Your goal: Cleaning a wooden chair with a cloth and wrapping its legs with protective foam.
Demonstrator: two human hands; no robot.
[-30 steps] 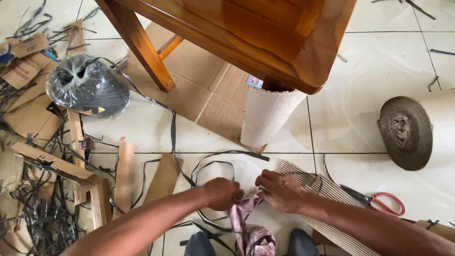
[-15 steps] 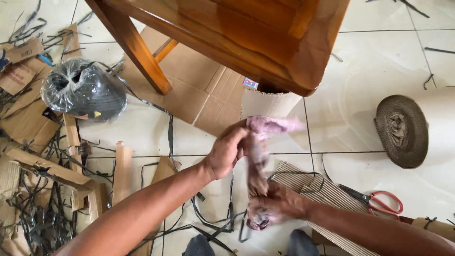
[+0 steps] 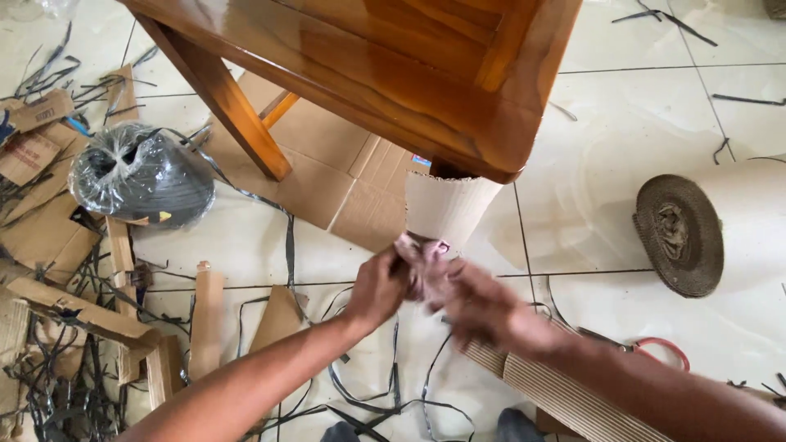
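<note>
1. Head view: the left hand (image 3: 378, 286) and the right hand (image 3: 483, 309) both pinch a pinkish cloth (image 3: 420, 260) bunched between them, just below the cardboard-wrapped table leg (image 3: 446, 206).
2. Red-handled scissors (image 3: 655, 350) lie on the tiled floor (image 3: 606, 172) to the right.

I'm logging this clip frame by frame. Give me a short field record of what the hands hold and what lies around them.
left hand: grips pinkish cloth
right hand: blurred, at the same cloth
behind hands: cardboard-wrapped table leg
table: glossy wood
floor left: wrapped coil of black strap, cardboard scraps
floor right: corrugated roll, red-handled scissors
</note>
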